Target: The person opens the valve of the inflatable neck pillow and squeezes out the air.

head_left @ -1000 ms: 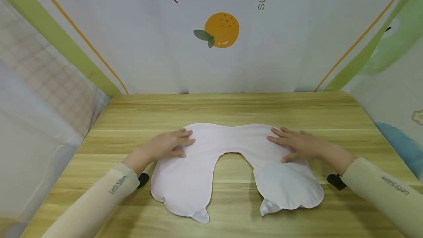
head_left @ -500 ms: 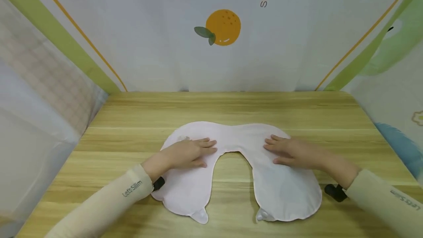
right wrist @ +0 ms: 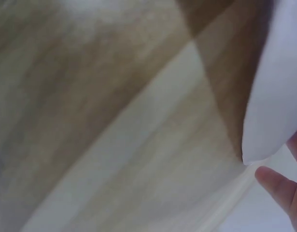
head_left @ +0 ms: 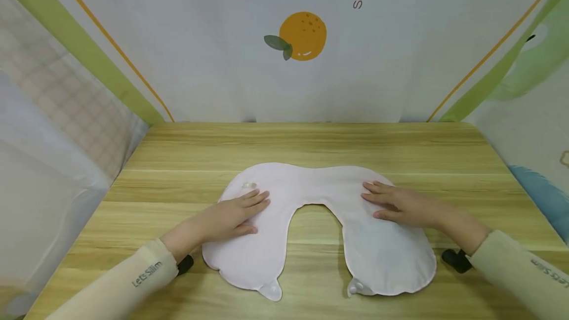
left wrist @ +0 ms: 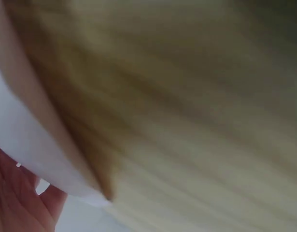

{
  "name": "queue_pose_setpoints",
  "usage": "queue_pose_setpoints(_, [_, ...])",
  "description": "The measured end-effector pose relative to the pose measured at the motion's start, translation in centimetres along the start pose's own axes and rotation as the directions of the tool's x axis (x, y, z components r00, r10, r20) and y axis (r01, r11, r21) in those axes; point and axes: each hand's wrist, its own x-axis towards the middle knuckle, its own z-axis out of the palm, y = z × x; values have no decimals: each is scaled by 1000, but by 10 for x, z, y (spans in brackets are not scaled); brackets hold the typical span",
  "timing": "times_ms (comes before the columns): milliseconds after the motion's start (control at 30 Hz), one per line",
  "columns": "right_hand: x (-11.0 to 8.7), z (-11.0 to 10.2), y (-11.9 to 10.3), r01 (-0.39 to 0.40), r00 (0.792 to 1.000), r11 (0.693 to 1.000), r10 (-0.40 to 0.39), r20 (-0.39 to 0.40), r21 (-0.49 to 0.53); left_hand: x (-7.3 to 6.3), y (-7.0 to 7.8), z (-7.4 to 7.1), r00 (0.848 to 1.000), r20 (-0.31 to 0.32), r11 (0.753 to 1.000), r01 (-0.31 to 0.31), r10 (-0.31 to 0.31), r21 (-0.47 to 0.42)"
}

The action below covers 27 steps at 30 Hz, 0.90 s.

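Note:
A pale pink U-shaped inflatable neck pillow (head_left: 311, 181) lies flat on the wooden table, its two arms pointing toward me. My left hand (head_left: 233, 216) rests on the left side of the pillow with its fingers straight, just below a small clear valve (head_left: 250, 185). On the opposite side, my right hand (head_left: 402, 205) lies on the pillow with fingers extended. Snap tabs show at the tips of both arms, a left tab (head_left: 272, 290) and a right tab (head_left: 357, 287). Each wrist view shows the pillow's edge and part of a hand.
The wood-grain table (head_left: 311, 144) runs back to a white curtain (head_left: 213, 63) printed with an orange. More printed fabric hangs at the left and right. A black wrist-camera mount (head_left: 455, 260) sits under the right wrist.
The pillow's right arm, partly bent at first, now lies flat and extended. My left hand slid inward over the pillow, then back outward, uncovering the valve. My right hand shifted slightly nearer me.

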Motion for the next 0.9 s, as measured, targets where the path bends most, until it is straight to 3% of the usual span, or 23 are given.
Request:
queue_pose_setpoints(200, [0, 1, -1, -7, 1000, 1000, 7, 6, 13, -19, -8, 4, 998, -61, 1000, 30, -29, 4])
queue_pose_setpoints(400, [2, 1, 0, 15, 1000, 1000, -15, 0, -16, -38, -12, -4, 994, -43, 995, 104, -103, 13])
queue_pose_setpoints(500, [8, -3, -3, 47, 999, 998, -47, 2, -50, -43, -9, -12, 994, -43, 994, 105, -104, 19])
queue_pose_setpoints(600, [23, -9, -13, 100, 995, 992, -100, 5, -77, -45, -4, -18, 995, -85, 998, 50, -46, 45])
queue_pose_setpoints(733, [50, -21, -40, 147, 989, 984, -146, 22, -102, -43, 5, -19, 986, -143, 992, -66, 81, 105])
queue_pose_setpoints(833, [70, -28, -65, 171, 985, 981, -167, 50, -95, -43, 14, -14, 983, -131, 987, -110, 126, 119])
queue_pose_setpoints(900, [83, -28, -81, 190, 980, 979, -185, 77, -71, -43, 19, -11, 987, -110, 988, -108, 120, 111])
